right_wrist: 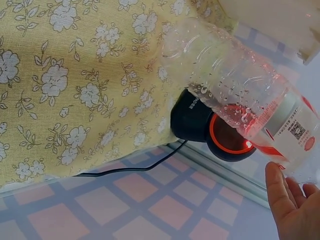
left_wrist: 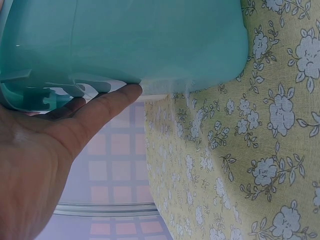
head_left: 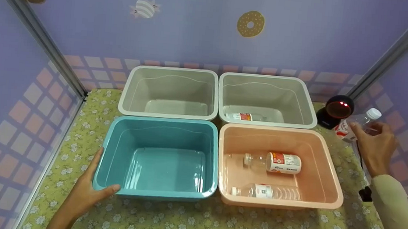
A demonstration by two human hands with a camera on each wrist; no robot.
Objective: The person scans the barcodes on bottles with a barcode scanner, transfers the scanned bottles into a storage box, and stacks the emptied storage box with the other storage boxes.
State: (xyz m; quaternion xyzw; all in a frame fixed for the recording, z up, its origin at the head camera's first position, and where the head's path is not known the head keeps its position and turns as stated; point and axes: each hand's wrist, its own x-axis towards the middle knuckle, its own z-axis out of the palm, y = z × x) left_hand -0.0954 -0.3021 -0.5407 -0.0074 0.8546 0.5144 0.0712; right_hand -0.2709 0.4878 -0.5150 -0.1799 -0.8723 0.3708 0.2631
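Held bottle: clear, with a red-and-white label and white cap [head_left: 374, 114], tilted at the right of the head frame, just beside the scanner; whether they touch, I cannot tell.
Right hand [head_left: 379, 146]: thumb and fingers clamped on the held bottle [head_left: 362, 119].
Scanner [head_left: 338, 107]: black, lit red, upper right.
Blue bin [head_left: 164, 193]: lower centre-left.
Left hand [head_left: 85, 189]: thumb on the blue bin's front rim, straight fingers along its left outer wall, thumb and fingers apart.
Peach bin [head_left: 281, 202]: right of the blue one, holding a labelled bottle [head_left: 284, 163] and a ribbed bottle [head_left: 285, 193], both lying down.
Right grey bin [head_left: 266, 123]: above the peach one, another bottle [head_left: 245, 116] lying inside.
Left grey bin [head_left: 167, 115]: above the blue one.
Tablecloth [head_left: 187, 223]: yellow-green, white flowers, under the bins.
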